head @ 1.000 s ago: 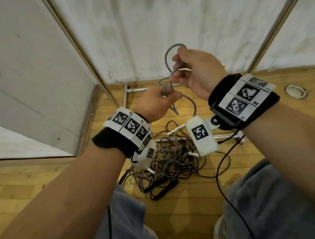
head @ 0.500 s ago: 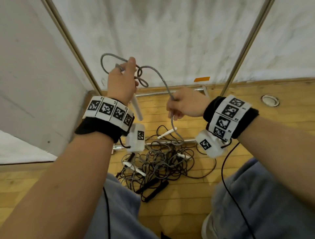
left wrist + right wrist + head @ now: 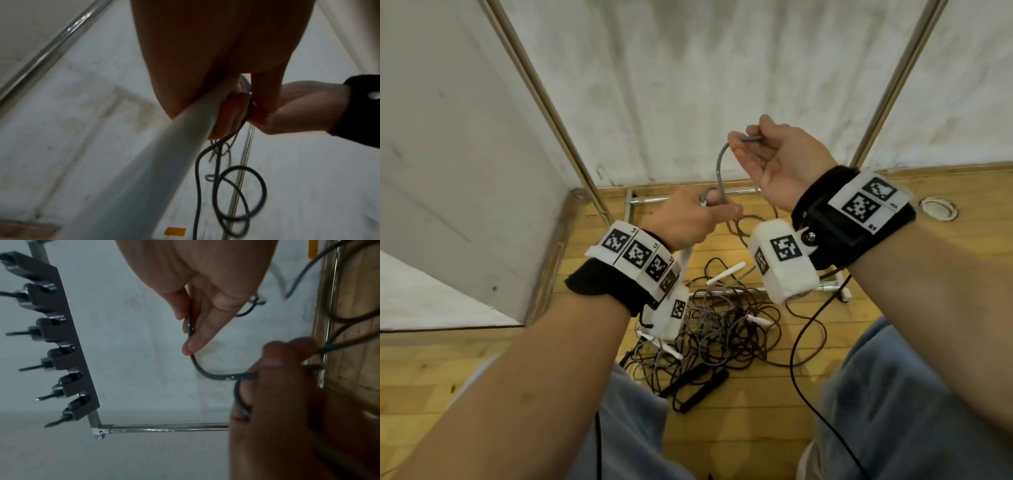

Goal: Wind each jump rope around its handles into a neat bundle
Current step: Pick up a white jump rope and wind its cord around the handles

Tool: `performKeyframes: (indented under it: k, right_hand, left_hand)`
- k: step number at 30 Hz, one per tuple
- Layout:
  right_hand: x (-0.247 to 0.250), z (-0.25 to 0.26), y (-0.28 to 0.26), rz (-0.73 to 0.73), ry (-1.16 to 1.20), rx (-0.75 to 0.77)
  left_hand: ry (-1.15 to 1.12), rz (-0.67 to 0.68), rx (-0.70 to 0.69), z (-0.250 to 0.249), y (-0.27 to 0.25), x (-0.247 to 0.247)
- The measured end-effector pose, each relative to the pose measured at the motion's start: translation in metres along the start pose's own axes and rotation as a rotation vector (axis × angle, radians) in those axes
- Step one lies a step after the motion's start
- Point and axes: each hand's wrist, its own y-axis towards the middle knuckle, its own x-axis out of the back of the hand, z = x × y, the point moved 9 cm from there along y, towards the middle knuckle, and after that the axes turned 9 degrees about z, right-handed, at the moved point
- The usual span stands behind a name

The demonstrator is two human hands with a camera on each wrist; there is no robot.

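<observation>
Your left hand [image 3: 688,219] curls round a white handle [image 3: 164,146] and the grey rope [image 3: 719,168] at its top. At 1 o'clock from it, your right hand [image 3: 777,161] pinches that rope between thumb and fingertips. At 6 o'clock, a tangle of ropes [image 3: 722,329] lies on the floor [image 3: 756,411] between your knees.

The left hand [image 3: 688,219] hides most of the white handle [image 3: 144,162], blurred in the wrist view. Individual ropes in the floor tangle [image 3: 715,329] cannot be told apart.
</observation>
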Motion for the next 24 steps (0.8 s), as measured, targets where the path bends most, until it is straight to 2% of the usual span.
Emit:
performKeyframes:
  k: [3, 6, 8, 10, 12, 13, 20, 24]
  right_hand:
    - [0.004, 0.013, 0.007, -0.007, 0.058, 0.060]
    - [0.018, 0.019, 0.012, -0.060, 0.007, 0.096]
    - [0.026, 0.012, 0.017, -0.100, -0.180, 0.042]
    - [0.031, 0.002, 0.021, -0.091, -0.535, -0.048]
    - [0.025, -0.014, 0.022, 0.004, -0.861, -0.132]
    - [0.020, -0.023, 0.019, 0.072, -0.939, -0.162]
    - [-0.005, -0.074, -0.003, 0.404, -1.149, -0.318]
    - [-0.005, -0.092, -0.010, 0.487, -1.161, -0.367]
  left_hand:
    - [0.169, -0.034, -0.031, -0.003, 0.003, 0.002]
    - [0.269, -0.160, -0.055, -0.005, 0.002, 0.018]
    - [0.222, -0.285, -0.076, -0.007, 0.000, 0.034]
    - [0.157, -0.394, -0.075, -0.007, -0.001, 0.048]
    - [0.066, -0.413, -0.082, -0.007, 0.001, 0.054]
    - [0.002, -0.394, -0.093, -0.007, 0.003, 0.054]
    - [-0.442, -0.389, -0.122, 0.003, 0.010, 0.060]
    - [-0.695, -0.330, -0.124, 0.005, 0.009, 0.059]
